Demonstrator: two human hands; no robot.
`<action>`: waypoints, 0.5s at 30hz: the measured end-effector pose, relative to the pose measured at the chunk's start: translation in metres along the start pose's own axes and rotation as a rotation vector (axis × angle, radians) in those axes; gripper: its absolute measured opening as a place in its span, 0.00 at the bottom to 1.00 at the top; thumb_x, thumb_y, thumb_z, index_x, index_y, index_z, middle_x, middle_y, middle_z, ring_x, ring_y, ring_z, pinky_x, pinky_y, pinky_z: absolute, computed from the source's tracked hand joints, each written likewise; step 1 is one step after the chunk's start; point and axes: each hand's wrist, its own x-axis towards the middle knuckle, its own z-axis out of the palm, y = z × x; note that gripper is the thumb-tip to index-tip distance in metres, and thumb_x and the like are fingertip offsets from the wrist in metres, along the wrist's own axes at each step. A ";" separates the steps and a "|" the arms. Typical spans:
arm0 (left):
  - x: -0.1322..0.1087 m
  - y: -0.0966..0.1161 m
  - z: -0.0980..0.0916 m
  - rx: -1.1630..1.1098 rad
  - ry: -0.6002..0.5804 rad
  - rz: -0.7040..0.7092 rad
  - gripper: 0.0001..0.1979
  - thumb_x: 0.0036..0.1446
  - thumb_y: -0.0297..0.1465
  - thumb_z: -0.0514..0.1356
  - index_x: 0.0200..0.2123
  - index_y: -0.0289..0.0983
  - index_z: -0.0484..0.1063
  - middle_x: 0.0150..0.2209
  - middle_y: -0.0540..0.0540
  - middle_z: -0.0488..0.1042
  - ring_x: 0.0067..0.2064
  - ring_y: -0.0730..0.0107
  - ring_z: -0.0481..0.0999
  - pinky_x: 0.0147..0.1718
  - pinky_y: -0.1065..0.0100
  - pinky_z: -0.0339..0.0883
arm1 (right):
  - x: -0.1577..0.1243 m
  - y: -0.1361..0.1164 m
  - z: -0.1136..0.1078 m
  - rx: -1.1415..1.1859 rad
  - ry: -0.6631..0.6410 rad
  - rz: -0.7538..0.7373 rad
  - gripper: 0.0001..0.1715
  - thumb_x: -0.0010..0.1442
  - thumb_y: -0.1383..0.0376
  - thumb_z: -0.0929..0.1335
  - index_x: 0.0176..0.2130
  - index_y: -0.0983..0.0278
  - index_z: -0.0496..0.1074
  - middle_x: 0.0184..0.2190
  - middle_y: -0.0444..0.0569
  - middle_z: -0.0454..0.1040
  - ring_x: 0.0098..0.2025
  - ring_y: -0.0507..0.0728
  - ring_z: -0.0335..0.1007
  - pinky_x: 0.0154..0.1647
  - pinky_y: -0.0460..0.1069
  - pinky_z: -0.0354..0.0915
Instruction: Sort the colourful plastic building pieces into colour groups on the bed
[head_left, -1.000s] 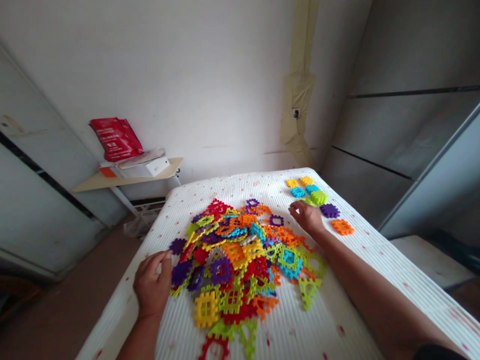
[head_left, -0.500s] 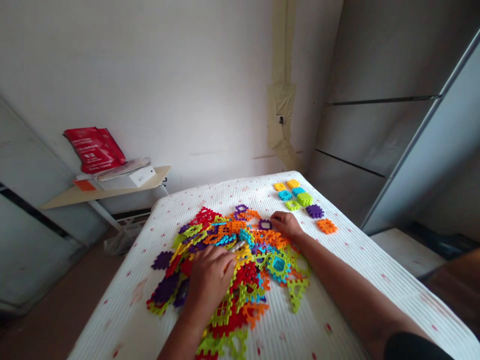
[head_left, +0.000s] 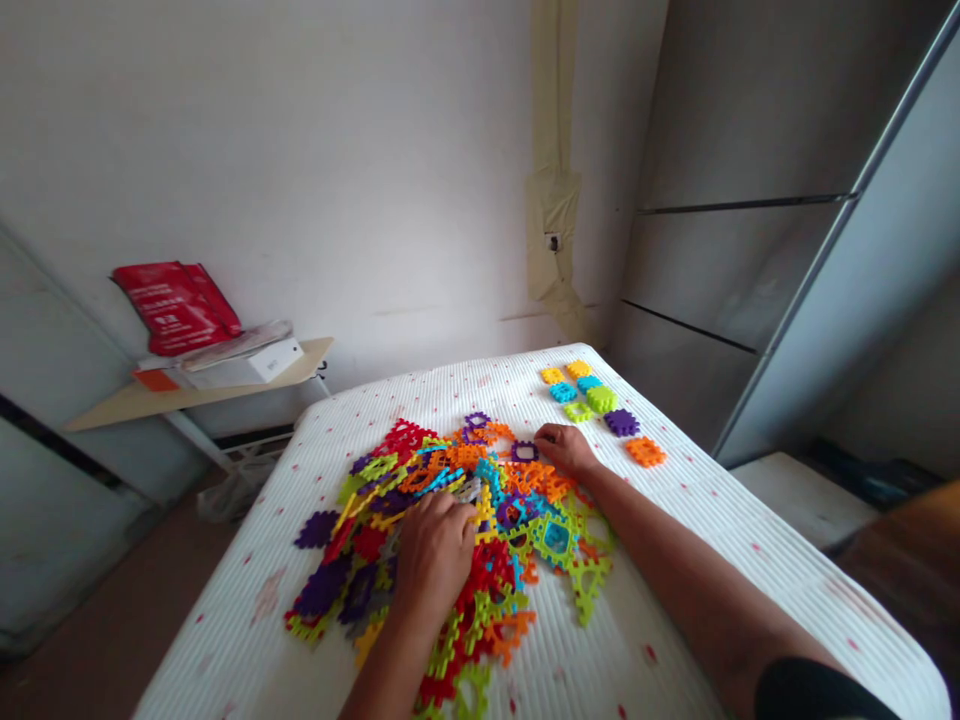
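A mixed heap of notched plastic building pieces [head_left: 491,565] in several colours lies on the table. My left hand [head_left: 436,535] rests in its middle with fingers curled down close together. The fingertips are hidden among the pieces, so what they grip does not show. Just ahead of it are a grey piece [head_left: 470,490] and a yellow piece [head_left: 486,512]. At the heap's far right edge, my right hand [head_left: 566,447] is closed at the right side of a purple square frame piece [head_left: 514,453].
Apart from the heap, yellow, blue, green, purple and orange square pieces [head_left: 601,399] lie toward the far right edge. The table [head_left: 679,560] has a white ribbed cover. Beyond it stand a side shelf [head_left: 315,358] with red packets [head_left: 176,308], and a grey cabinet [head_left: 694,270].
My left hand has shifted slightly right within the heap, and pieces around it have moved, baring more on its left. My right hand stays by the purple frame piece. The view has turned slightly.
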 end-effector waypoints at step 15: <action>-0.010 -0.038 0.001 -1.319 0.395 -0.621 0.21 0.43 0.42 0.65 0.36 0.32 0.73 0.25 0.49 0.70 0.25 0.75 0.66 0.25 0.72 0.61 | 0.001 0.006 0.002 0.039 -0.005 0.013 0.11 0.52 0.62 0.63 0.31 0.63 0.74 0.27 0.44 0.74 0.29 0.52 0.66 0.31 0.45 0.60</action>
